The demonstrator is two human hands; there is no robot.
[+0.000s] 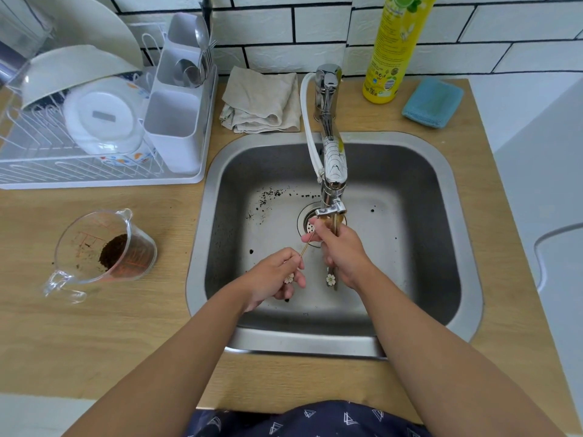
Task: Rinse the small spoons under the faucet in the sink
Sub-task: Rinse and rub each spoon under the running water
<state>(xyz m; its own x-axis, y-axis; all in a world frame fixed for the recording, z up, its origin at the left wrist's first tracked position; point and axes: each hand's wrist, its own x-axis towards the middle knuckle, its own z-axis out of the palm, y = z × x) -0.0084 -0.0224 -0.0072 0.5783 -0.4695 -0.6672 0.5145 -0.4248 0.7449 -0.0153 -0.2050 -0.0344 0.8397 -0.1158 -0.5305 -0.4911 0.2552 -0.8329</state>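
Hands work over sink (202, 247): left hand (274, 279) pinches one thin spoon (305, 246), grip closed on handle. Right hand (340, 250) grips other spoons (332, 279) w/ curled fingers, just under faucet (331, 171).

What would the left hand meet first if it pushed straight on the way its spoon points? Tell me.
Probably the right hand: the thin spoon pinched in the left hand points up-right at its fingers, below the faucet. Depth is unclear.

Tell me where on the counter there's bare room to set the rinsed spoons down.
Bare wood lies along the front edge of the counter, below the measuring cup and left of the sink. A smaller patch sits between the faucet and the blue sponge. The back left is crowded by the dish rack and the cloth.
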